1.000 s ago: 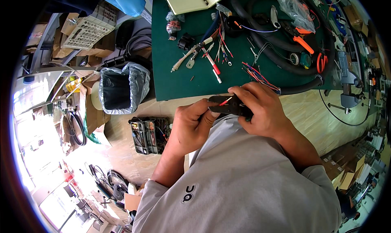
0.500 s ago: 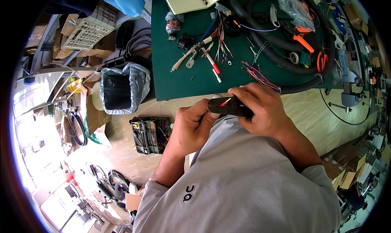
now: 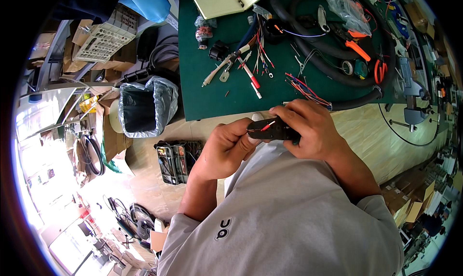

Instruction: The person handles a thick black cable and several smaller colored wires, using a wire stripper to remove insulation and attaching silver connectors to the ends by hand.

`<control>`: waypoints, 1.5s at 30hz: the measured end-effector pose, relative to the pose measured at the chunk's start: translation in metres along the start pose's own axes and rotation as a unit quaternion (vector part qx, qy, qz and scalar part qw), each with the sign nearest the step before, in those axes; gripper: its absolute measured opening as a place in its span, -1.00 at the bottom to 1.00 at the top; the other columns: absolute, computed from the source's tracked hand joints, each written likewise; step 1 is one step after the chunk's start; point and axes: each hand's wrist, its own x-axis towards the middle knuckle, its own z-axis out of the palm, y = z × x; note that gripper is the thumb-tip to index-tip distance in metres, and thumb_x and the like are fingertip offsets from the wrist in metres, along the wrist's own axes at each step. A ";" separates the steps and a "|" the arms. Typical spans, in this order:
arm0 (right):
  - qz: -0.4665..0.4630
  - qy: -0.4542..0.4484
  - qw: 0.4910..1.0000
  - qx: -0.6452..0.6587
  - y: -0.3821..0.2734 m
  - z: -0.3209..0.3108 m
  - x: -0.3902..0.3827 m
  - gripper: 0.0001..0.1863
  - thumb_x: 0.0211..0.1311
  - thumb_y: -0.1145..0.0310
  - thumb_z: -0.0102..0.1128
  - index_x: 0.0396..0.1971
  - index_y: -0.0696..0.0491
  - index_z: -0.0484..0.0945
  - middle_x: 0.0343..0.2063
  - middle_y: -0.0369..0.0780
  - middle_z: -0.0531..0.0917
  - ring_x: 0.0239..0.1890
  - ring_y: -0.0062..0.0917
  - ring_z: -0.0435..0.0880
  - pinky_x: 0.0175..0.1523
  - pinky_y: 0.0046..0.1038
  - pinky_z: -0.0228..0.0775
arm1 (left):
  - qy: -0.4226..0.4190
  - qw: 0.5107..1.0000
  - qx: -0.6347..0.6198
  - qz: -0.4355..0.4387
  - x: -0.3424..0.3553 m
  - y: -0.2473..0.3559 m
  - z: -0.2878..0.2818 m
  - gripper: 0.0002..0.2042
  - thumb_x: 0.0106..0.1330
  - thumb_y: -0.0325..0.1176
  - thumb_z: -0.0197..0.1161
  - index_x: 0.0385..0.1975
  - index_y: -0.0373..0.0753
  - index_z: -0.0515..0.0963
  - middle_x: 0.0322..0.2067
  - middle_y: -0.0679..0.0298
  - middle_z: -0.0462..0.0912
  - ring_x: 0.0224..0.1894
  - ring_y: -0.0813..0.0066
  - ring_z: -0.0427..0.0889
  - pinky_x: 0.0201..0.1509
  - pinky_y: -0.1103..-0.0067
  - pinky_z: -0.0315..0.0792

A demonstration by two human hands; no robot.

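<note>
Against the earlier frame, the left hand point(image 3: 224, 148) had turned slightly; it was pinched closed at the nose of the dark hand tool point(image 3: 277, 131), contents hidden. The right hand point(image 3: 312, 131) was clamped round the tool's three-o'clock end. A red piece point(image 3: 266, 126) showed at its jaws. The green table point(image 3: 205, 100) edge lay near, at twelve o'clock; tiled floor point(image 3: 374, 136) extended toward three.

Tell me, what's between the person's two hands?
In the head view, a dark plier-like tool is between the left hand and the right hand, with a short red-and-white piece showing on it.
</note>
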 end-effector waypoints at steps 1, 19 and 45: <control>0.003 -0.003 1.000 0.000 0.000 0.000 0.000 -0.32 -0.34 0.43 0.44 -0.01 -0.01 0.50 -0.34 -0.26 0.48 -0.33 -0.34 0.57 -0.23 -0.32 0.41 | -0.006 1.000 -0.008 -0.004 0.000 0.000 0.000 -0.79 0.46 -0.34 0.07 -0.27 -0.37 0.56 -0.61 0.40 0.44 -0.65 0.75 0.28 -0.58 0.74 0.14; -0.035 -0.003 0.999 0.009 0.000 0.002 -0.002 -0.33 -0.38 0.43 0.44 -0.04 -0.02 0.51 -0.32 -0.26 0.50 -0.29 -0.36 0.58 -0.20 -0.32 0.42 | -0.144 0.975 -0.159 -0.067 0.006 -0.008 -0.017 -0.72 0.43 -0.26 0.12 -0.36 -0.41 0.54 -0.65 0.32 0.50 -0.78 0.75 0.21 -0.70 0.72 0.04; 0.010 0.042 0.998 0.039 -0.003 -0.001 0.002 -0.40 -0.37 0.48 0.35 -0.10 0.04 0.53 -0.37 -0.24 0.51 -0.38 -0.33 0.58 -0.30 -0.35 0.43 | 0.148 0.952 0.257 0.073 -0.004 0.004 0.021 -0.91 0.33 -0.47 0.21 -0.35 -0.33 0.47 -0.58 0.24 0.55 -0.60 0.57 0.47 -0.53 0.60 0.34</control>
